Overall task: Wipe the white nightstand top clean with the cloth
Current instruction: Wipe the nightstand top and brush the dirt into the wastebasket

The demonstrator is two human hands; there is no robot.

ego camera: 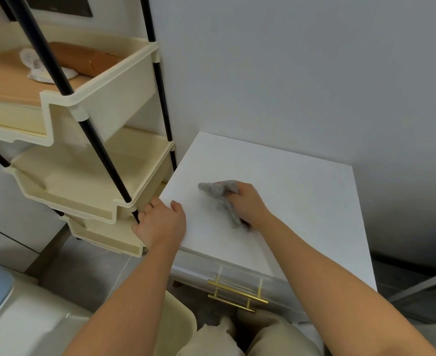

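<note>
Head view: the right hand [249,202] grips a crumpled grey cloth [222,199] pressed onto the white square nightstand top [301,201], nearer its left edge than its right. The left hand [160,223] clasps the front-left corner, steadying it. Best to keep the cloth flat under the palm and work in overlapping strokes toward the bare right and back edges. The cream tiered plastic rack [103,181] crowds the left edge; the grey wall [288,73] bounds the back.
</note>
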